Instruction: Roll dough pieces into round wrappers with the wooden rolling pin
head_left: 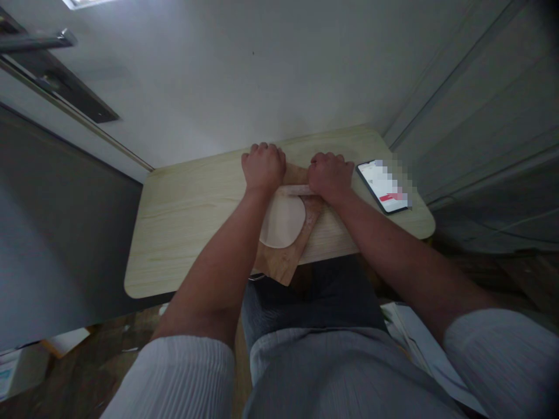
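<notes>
A flat round of pale dough [285, 221] lies on a brown wooden board [283, 265], whose near corner juts past the table's front edge. Across the far part of the dough runs a floury rolling pin [299, 190]. My left hand [264, 166] is closed over the pin's left end, and my right hand [331, 174] is closed over its right end. Both hands hide the ends of the pin. My left forearm covers the dough's left edge. White flour dusts the board to the right of the dough.
The board rests on a small light wood table [183, 221] against a white door [244, 75]. A phone [384, 187] with a lit screen lies right of my right hand. A metal door handle [39, 42] sticks out at upper left.
</notes>
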Demonstrator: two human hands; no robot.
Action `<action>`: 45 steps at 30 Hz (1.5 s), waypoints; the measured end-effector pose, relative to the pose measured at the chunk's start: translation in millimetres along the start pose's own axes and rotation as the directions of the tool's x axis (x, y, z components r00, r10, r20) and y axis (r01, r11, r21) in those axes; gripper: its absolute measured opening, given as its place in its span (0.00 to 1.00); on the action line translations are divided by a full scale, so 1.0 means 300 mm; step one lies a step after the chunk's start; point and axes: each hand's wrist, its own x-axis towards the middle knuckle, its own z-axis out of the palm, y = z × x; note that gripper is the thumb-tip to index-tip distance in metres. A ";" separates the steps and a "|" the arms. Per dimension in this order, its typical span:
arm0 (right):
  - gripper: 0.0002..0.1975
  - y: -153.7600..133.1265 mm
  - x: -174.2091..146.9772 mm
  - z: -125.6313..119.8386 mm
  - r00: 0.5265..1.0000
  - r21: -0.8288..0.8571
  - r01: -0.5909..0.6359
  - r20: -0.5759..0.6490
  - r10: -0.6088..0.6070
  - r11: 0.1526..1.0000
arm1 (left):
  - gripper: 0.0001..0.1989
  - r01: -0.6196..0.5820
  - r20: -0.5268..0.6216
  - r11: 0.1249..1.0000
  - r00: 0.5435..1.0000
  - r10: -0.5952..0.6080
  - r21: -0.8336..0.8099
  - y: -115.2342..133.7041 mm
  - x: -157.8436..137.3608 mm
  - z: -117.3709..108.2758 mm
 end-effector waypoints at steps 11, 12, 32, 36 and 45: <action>0.20 -0.004 0.006 -0.003 0.999 0.014 -0.009 -0.030 0.010 1.000 | 0.23 -0.009 0.008 1.000 1.000 0.009 0.001 0.001 0.012 -0.002; 0.20 -0.004 0.006 -0.003 0.999 0.014 -0.010 -0.032 0.011 1.000 | 0.23 -0.006 0.014 1.000 1.000 0.006 -0.004 0.001 0.013 -0.003; 0.23 -0.007 0.027 0.004 1.000 -0.011 -0.020 -0.008 0.020 1.000 | 0.25 0.027 0.067 0.999 0.997 -0.025 -0.036 0.006 0.035 -0.008; 0.22 -0.007 0.035 0.004 1.000 -0.020 -0.029 0.006 0.029 0.999 | 0.25 0.033 0.058 0.999 0.998 -0.031 -0.022 0.006 0.045 0.003; 0.22 -0.002 0.058 0.009 1.000 -0.013 -0.027 0.007 0.027 1.000 | 0.24 0.039 0.077 0.998 0.996 -0.035 -0.055 0.002 0.068 0.012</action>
